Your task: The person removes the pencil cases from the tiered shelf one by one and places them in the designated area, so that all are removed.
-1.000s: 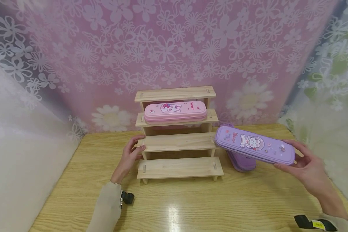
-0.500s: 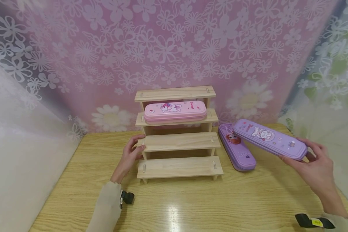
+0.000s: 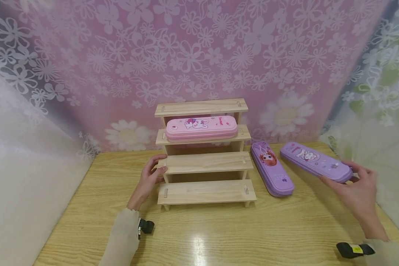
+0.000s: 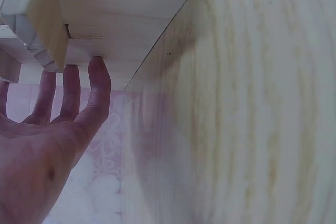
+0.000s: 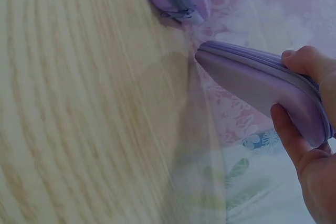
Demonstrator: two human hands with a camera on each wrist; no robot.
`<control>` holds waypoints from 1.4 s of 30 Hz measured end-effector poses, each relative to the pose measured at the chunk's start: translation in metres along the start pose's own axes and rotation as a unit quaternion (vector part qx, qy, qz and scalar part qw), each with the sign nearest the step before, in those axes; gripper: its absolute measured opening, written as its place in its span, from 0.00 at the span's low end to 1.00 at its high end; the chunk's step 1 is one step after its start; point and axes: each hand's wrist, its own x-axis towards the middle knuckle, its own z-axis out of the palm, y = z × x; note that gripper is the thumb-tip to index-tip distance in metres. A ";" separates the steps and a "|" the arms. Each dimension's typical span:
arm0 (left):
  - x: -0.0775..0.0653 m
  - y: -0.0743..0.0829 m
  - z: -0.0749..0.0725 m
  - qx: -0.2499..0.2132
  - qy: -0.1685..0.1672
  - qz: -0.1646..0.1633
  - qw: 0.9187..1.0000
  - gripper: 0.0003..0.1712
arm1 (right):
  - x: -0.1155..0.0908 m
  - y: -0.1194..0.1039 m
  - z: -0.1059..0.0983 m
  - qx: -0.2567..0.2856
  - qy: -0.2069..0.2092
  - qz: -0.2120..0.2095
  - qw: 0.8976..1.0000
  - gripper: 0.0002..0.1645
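My right hand (image 3: 357,188) grips the near right end of a lilac pencil case (image 3: 316,160) printed with a white bunny. In the right wrist view this pencil case (image 5: 252,80) is clear of the tabletop, thumb on one face and fingers on the other. A second purple pencil case (image 3: 275,173) with a red-haired girl lies on the table, close beside the stand. My left hand (image 3: 151,173) holds the left side of the stepped wooden stand (image 3: 204,194), thumb at a middle step. In the left wrist view its fingertips (image 4: 97,66) touch the side panel.
A pink pencil case (image 3: 201,127) marked "Sweet" sits on the stand's second step from the top. The wood-grain table (image 3: 219,236) ends at a pink flowered curtain (image 3: 193,55) behind, with pale cloth on both sides.
My right hand has drawn the lilac pencil case rightward and down, away from the stand, uncovering the purple case beneath it. The left hand stays on the stand.
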 end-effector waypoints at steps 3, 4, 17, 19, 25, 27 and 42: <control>0.000 -0.001 0.000 0.001 0.001 0.002 1.000 0.24 | 0.002 0.004 0.002 -0.022 -0.006 0.002 1.000 0.49; 0.000 -0.001 0.000 0.001 0.001 0.002 1.000 0.24 | 0.003 0.005 0.003 -0.026 -0.010 0.000 1.000 0.49; -0.002 -0.001 0.000 0.003 0.001 -0.004 1.000 0.24 | 0.010 0.029 0.002 -0.009 -0.166 -0.068 0.984 0.43; -0.002 -0.002 -0.001 0.002 0.004 -0.004 1.000 0.24 | 0.010 0.031 0.001 -0.006 -0.197 -0.080 0.977 0.42; -0.002 -0.001 -0.002 0.002 0.006 -0.006 1.000 0.24 | 0.007 0.029 0.005 -0.036 -0.224 -0.102 0.969 0.43; -0.002 0.001 -0.001 0.002 0.006 -0.009 1.000 0.24 | 0.007 0.028 0.007 -0.054 -0.230 -0.106 0.966 0.43; -0.002 0.009 -0.004 0.050 -0.031 0.010 0.998 0.22 | 0.009 0.027 0.012 -0.124 -0.214 -0.142 0.958 0.39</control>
